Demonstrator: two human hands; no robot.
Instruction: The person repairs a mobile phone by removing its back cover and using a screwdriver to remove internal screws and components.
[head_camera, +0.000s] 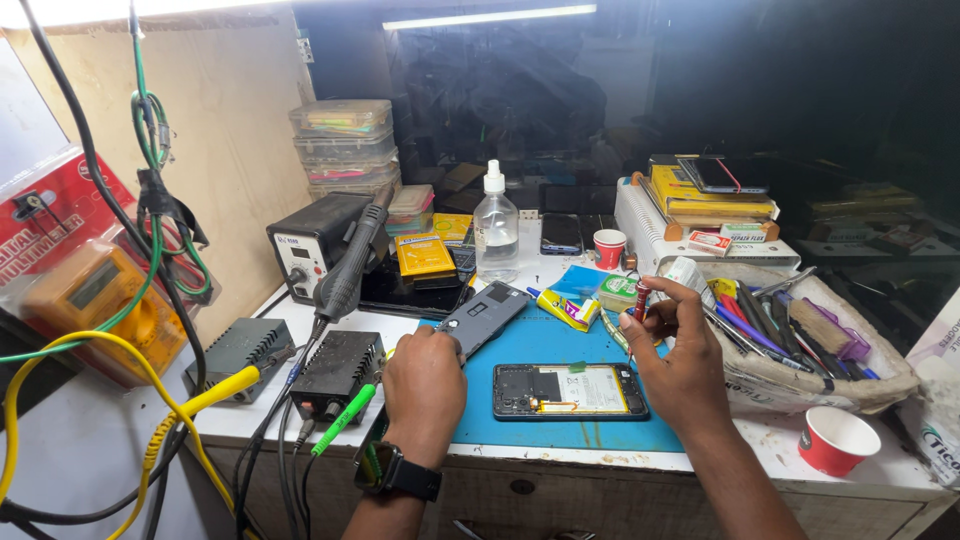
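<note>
An opened phone (570, 391) lies face down on a blue work mat (560, 345), its battery and circuit parts exposed. My left hand (425, 385), with a dark watch on the wrist, grips a grey phone back cover (483, 317) and holds it tilted above the mat's left side. My right hand (675, 355) holds a small red-handled screwdriver (640, 300) upright, just right of and above the phone.
A soldering station (310, 250), two black power units (338, 365), a clear bottle (496, 228), stacked plastic boxes (345, 145), a cloth tray of tools (800, 325) and two red paper cups (838, 440) crowd the bench. Cables (150, 380) hang at the left.
</note>
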